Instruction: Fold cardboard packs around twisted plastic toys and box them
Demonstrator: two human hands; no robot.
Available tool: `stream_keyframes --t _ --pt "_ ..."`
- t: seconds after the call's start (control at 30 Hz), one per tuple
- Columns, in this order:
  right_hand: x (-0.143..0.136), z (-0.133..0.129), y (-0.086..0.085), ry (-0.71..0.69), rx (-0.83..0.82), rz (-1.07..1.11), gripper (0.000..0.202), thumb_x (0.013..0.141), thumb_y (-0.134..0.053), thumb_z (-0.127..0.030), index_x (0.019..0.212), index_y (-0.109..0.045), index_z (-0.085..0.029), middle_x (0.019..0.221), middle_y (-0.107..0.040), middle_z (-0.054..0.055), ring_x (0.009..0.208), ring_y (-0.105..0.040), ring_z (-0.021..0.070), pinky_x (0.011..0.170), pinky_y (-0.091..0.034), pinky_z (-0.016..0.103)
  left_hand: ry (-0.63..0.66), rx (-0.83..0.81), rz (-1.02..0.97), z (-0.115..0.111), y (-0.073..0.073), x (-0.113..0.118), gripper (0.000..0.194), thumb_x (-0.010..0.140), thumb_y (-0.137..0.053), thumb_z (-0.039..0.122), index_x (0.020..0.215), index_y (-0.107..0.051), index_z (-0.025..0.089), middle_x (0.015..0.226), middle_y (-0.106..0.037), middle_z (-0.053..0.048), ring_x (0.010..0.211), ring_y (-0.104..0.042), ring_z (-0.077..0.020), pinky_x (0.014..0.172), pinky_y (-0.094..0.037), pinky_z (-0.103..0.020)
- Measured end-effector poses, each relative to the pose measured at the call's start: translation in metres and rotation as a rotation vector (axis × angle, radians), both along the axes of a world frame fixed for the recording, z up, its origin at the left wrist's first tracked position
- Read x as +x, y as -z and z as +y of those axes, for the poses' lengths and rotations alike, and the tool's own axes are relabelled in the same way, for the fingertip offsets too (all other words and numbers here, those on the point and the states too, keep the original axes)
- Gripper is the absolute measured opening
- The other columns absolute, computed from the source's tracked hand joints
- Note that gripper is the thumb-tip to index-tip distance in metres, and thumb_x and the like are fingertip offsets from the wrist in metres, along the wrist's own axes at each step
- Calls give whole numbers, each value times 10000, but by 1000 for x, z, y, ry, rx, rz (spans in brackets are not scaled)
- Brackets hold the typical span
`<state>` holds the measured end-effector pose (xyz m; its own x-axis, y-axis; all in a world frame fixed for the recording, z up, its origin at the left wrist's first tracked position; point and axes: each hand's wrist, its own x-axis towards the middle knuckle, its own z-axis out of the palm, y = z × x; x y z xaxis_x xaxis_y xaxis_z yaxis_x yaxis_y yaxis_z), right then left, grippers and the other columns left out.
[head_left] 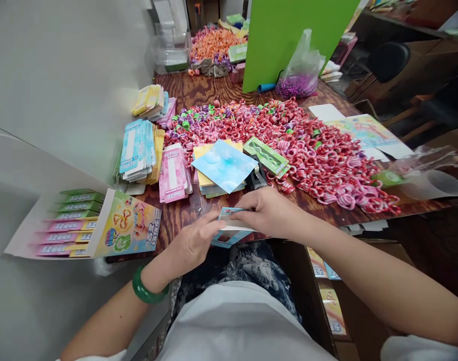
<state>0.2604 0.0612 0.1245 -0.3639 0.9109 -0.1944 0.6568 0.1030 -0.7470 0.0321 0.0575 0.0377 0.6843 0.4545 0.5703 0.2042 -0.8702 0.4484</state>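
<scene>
Both my hands are on a small light-blue box (pixel 232 237) at the table's front edge. My left hand (pixel 189 246), with a green bangle at the wrist, grips the box's left side. My right hand (pixel 268 213) has its fingers closed at the box's upper end, and the fingertips partly hide it. Just beyond lies a light-blue card (pixel 224 164) on a stack of yellow and blue cards. A green box (pixel 267 157) with a windowed front rests to its right, against a large heap of red, pink and white rings (pixel 289 135).
Pink packets (pixel 173 173) and blue packets (pixel 135 148) are stacked at the left. A display carton (pixel 129 223) holding green and pink boxes stands at the left front. Behind the heap are a green board (pixel 281 35) and a plastic bag (pixel 299 75). A clear cup (pixel 435 184) lies at the right.
</scene>
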Motion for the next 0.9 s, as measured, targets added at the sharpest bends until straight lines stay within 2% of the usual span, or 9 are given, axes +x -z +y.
stream_keyframes --t 0.07,0.17,0.33,0.47,0.53,0.63,0.73,0.8,0.9 --pt "-4 -3 -6 -77 143 -178 278 850 -555 -200 622 -702 -137 589 -594 14 559 -475 106 546 -264 259 -11 -34 -61 -1 5 -1 659 870 -517 -23 1448 -281 190 1316 -569 -168 1268 -563 -204 979 -542 -341" --pt "-6 -6 -11 -146 218 -289 258 858 -541 -181 663 -706 -147 623 -625 33 574 -492 114 553 -257 261 -37 -91 -52 -3 6 -3 643 870 -518 -21 1438 -306 192 1300 -596 -145 1250 -581 -186 1002 -531 -319" --pt "-12 -14 -7 -192 331 -292 209 872 -543 -157 753 -714 -140 670 -655 44 615 -541 125 579 -294 249 -49 -79 32 -3 -15 -4 440 873 -492 17 1281 -458 178 1175 -657 -110 1124 -643 -172 947 -544 -287" --pt "-20 -17 -5 -200 389 -259 200 862 -547 -145 766 -721 -122 692 -667 71 629 -568 149 574 -320 266 -44 -58 173 -1 -32 -3 226 869 -506 86 1061 -578 179 1011 -673 -84 921 -679 -182 756 -568 -268" --pt "-17 -15 -6 -169 354 -139 198 853 -551 -151 757 -722 -130 696 -674 70 628 -578 152 581 -356 270 -40 -43 193 0 -36 -4 221 883 -505 100 1060 -607 186 981 -670 -73 856 -674 -168 706 -554 -249" --pt "-2 -12 -5 -69 130 243 149 856 -595 -230 897 -721 -162 808 -721 58 719 -647 169 649 -471 273 -38 -45 150 -2 -40 -6 400 909 -516 95 1286 -554 225 1005 -671 -55 855 -658 -140 737 -543 -228" --pt "11 -18 7 64 -18 566 230 822 -680 -303 1017 -665 -181 934 -729 63 837 -690 194 709 -547 295 -23 -83 150 -6 -42 -8 505 922 -538 110 1398 -482 269 973 -677 -36 800 -637 -120 720 -539 -215" --pt "13 -30 22 157 50 643 207 819 -699 -292 992 -647 -192 943 -721 64 826 -693 183 697 -559 285 -13 -101 154 -7 -42 -9 525 926 -539 117 1419 -463 279 1005 -689 -44 802 -639 -122 720 -545 -221" --pt "7 -49 47 235 276 619 120 851 -674 -256 957 -666 -202 975 -727 87 863 -699 198 735 -571 312 -16 -103 143 -8 -41 -9 557 923 -545 110 1443 -434 275 1095 -696 -64 895 -661 -137 777 -560 -240"
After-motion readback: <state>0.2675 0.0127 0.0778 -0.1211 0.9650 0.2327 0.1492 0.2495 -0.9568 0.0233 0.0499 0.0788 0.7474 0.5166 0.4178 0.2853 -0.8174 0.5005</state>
